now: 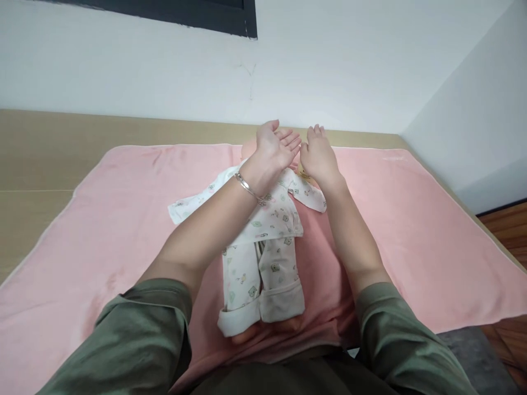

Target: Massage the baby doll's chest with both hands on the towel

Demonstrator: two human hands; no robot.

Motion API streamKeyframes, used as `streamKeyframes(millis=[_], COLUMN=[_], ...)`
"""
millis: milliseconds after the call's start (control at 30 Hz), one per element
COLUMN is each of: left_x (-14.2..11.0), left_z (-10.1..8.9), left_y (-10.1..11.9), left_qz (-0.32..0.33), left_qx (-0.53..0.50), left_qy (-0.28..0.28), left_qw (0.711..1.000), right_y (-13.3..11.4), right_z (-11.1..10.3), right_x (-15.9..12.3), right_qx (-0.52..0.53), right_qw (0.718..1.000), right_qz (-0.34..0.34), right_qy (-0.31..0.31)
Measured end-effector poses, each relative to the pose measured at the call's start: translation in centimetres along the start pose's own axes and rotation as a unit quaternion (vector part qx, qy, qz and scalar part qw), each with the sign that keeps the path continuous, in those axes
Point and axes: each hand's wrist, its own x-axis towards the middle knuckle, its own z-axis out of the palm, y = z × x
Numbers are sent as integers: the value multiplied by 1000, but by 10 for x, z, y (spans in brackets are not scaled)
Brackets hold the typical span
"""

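Observation:
A baby doll in a white printed top [284, 214] and matching trousers [242, 274] with turned-up cuffs lies on a pink blanket [135, 214]. Its feet [247, 333] show below the cuffs, and its head [248, 148] is mostly hidden behind my left hand [276, 144]. That hand is held palm up over the doll's upper end, fingers stretched out and nothing in it. Just to its right, my right hand [319, 153] has its back towards me and its fingers extended. Beside that hand a small yellow item [303, 173] is partly covered; its kind is unclear.
The blanket lies over a light wooden surface [33, 159] that meets a white wall [329, 66]. A dark frame [206, 13] is on the wall at the top. Brown wooden boards [506, 230] and a grey surface [473, 351] show at the lower right.

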Motion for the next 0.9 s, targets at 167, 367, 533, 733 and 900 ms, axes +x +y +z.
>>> streamKeyframes(millis=[167, 367, 533, 733, 900], left_x=[22, 15, -24, -85, -132], left_z=[12, 20, 0, -32, -37], left_y=[-8, -11, 2, -13, -16], left_qz=[-33, -82, -75, 78, 113], left_qx=[-1, -53, -56, 153, 202], left_qy=[9, -14, -54, 39, 45], left_qw=[999, 995, 994, 984, 972], right_y=[-6, -12, -14, -24, -22], right_z=[4, -2, -1, 2, 5], right_x=[-2, -8, -7, 0, 2], right_qx=[-21, -50, -76, -110, -118], right_qw=[1000, 998, 997, 994, 991], right_qz=[-19, -19, -17, 19, 46], right_qy=[-10, -30, -11, 13, 35])
